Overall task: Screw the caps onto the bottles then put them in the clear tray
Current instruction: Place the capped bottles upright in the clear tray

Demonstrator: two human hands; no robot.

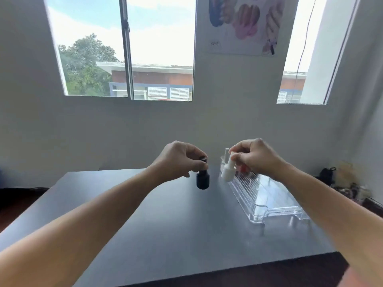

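My left hand (179, 158) pinches the black cap of a small black bottle (203, 180), which hangs a little above the dark table. My right hand (256, 157) grips the white cap of a tilted white bottle (227, 172) at the far left corner of the clear tray (271, 201). Another white bottle (226, 155) stands behind it at the tray's far end. Something red (244, 168) shows under my right hand inside the tray, mostly hidden.
The dark table (176, 220) ends at a front edge near me and meets the wall at the back. The ribbed tray runs lengthwise on the right half. Dark clutter (342, 183) lies off the table at the far right.
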